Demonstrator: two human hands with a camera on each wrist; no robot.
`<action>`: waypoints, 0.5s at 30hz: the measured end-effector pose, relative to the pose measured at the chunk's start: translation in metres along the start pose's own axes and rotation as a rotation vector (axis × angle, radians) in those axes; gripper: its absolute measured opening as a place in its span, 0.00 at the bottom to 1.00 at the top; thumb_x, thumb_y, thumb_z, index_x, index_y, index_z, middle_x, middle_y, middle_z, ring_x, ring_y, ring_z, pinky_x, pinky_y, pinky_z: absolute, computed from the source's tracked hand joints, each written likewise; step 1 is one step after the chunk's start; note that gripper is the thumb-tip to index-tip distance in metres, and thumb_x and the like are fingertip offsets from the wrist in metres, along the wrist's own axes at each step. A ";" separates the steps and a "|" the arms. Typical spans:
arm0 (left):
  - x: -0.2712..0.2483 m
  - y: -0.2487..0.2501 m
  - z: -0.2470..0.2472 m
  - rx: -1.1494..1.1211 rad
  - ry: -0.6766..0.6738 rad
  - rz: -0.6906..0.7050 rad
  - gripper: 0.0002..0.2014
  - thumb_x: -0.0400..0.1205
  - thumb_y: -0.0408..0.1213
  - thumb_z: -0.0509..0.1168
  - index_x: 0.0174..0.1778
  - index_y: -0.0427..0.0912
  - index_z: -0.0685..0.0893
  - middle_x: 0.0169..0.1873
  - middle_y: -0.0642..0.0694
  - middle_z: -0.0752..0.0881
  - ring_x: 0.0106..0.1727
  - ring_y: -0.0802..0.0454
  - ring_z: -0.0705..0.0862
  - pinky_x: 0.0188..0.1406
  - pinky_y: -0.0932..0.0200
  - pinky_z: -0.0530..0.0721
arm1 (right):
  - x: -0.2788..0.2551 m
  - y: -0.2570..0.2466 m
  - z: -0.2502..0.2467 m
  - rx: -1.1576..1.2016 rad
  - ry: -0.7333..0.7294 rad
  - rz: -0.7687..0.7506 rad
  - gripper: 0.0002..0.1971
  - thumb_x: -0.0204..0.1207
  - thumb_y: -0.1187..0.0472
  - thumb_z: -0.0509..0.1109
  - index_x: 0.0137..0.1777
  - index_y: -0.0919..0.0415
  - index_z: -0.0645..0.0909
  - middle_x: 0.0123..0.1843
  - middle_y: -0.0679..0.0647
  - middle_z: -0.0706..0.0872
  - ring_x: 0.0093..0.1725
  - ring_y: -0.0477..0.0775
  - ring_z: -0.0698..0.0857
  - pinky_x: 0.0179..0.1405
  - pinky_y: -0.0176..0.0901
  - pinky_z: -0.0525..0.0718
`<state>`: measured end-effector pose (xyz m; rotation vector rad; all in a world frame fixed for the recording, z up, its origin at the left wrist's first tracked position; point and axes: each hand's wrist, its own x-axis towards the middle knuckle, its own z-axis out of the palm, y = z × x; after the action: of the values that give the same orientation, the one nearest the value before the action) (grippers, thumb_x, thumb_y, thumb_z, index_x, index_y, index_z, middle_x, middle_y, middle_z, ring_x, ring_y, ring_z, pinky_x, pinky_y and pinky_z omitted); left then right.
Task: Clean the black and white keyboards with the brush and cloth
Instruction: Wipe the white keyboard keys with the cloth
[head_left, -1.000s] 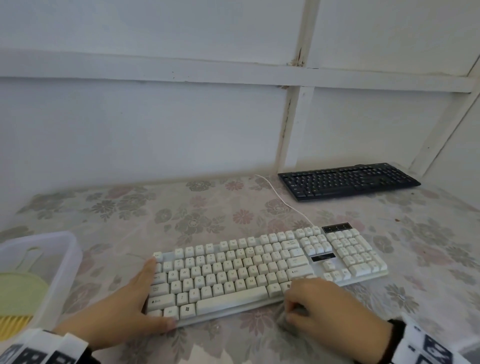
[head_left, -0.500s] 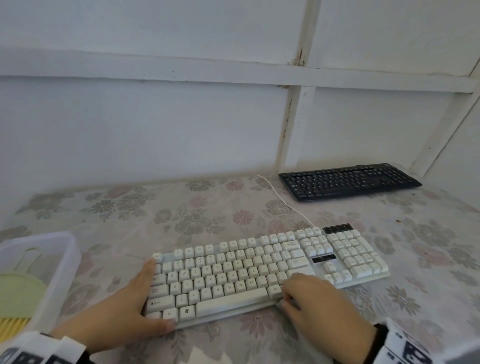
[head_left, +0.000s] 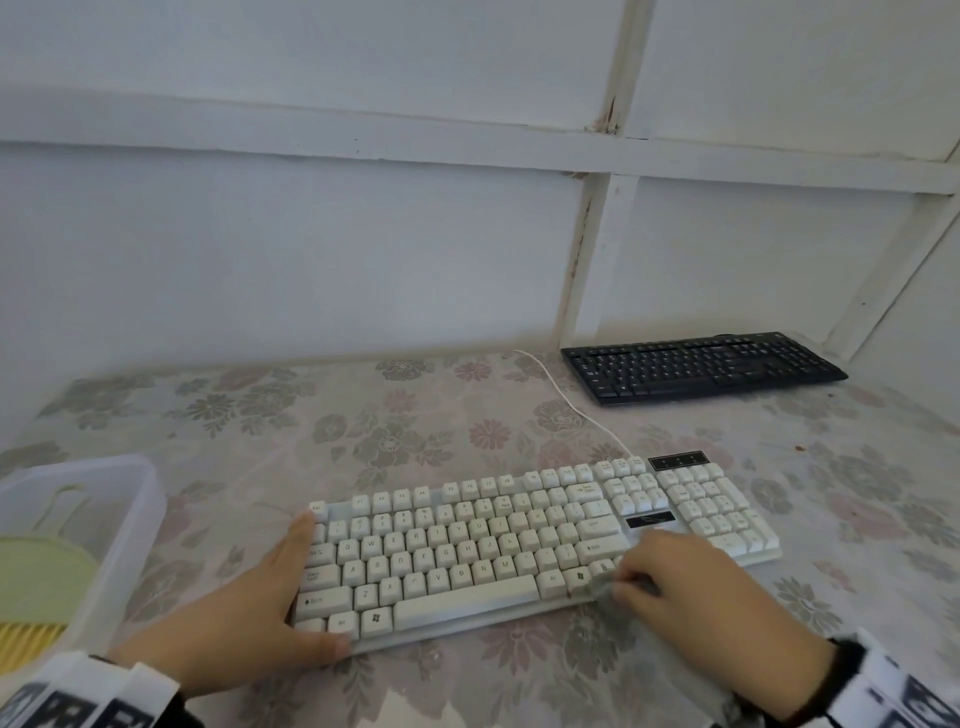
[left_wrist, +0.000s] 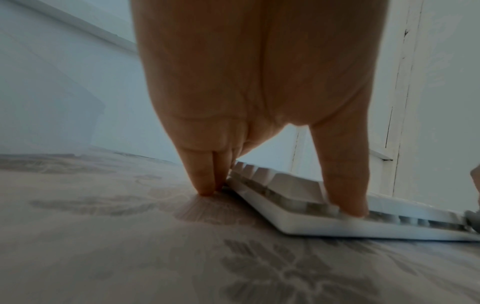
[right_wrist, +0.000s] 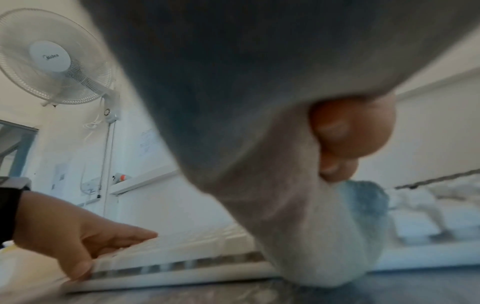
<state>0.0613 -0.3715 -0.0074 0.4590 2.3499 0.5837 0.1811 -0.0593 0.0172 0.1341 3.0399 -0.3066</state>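
Surface: floral-patterned tabletop (head_left: 415, 415) set against a white panelled wall (head_left: 311, 249); bare cloth lies between the two keyboards and along the far edge.
Bin: translucent plastic container (head_left: 140, 499) at the left table edge, holding a yellow-green brush (head_left: 36, 587) with yellow bristles; well apart from the left hand.
Left hand: left hand (head_left: 244, 618) spread flat, fingers straight along the short left end of the white keyboard (head_left: 519, 540), thumb pressing the front left corner; in the left wrist view the fingertips (left_wrist: 205, 185) touch the table just beside the keyboard's edge. Nothing is grasped.
White keyboard: lies flat near the front edge, long axis left to right, right end angled slightly away, keys up; its white cable (head_left: 566, 400) runs toward the back.
Right hand: right hand (head_left: 711, 613) curled around a grey cloth (head_left: 608, 592), pressing it on the keys at the lower row, right of the space bar.
Black keyboard: black keyboard (head_left: 701, 366) at the back right by the wall, long axis left to right, untouched.
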 end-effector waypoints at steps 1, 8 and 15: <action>0.000 0.000 0.000 0.002 0.003 -0.002 0.73 0.45 0.79 0.58 0.77 0.54 0.22 0.82 0.58 0.49 0.77 0.60 0.64 0.75 0.65 0.63 | 0.001 -0.005 0.003 0.015 -0.013 -0.013 0.12 0.81 0.47 0.61 0.40 0.50 0.79 0.42 0.42 0.75 0.42 0.39 0.76 0.38 0.29 0.72; -0.002 0.001 -0.001 0.000 -0.004 0.001 0.75 0.42 0.81 0.56 0.76 0.53 0.22 0.82 0.57 0.45 0.79 0.60 0.60 0.75 0.64 0.61 | 0.011 -0.033 0.019 0.075 -0.091 -0.107 0.15 0.83 0.52 0.60 0.36 0.57 0.77 0.41 0.45 0.72 0.44 0.47 0.76 0.40 0.30 0.70; -0.005 0.004 -0.002 0.003 -0.019 0.000 0.78 0.36 0.83 0.53 0.76 0.52 0.22 0.82 0.57 0.46 0.80 0.59 0.59 0.76 0.64 0.60 | 0.000 -0.023 -0.001 0.101 -0.193 -0.184 0.13 0.81 0.49 0.63 0.52 0.52 0.87 0.47 0.42 0.77 0.49 0.42 0.79 0.46 0.30 0.75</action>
<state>0.0644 -0.3712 -0.0014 0.4644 2.3329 0.5739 0.1785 -0.0819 0.0226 -0.1615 2.8489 -0.4578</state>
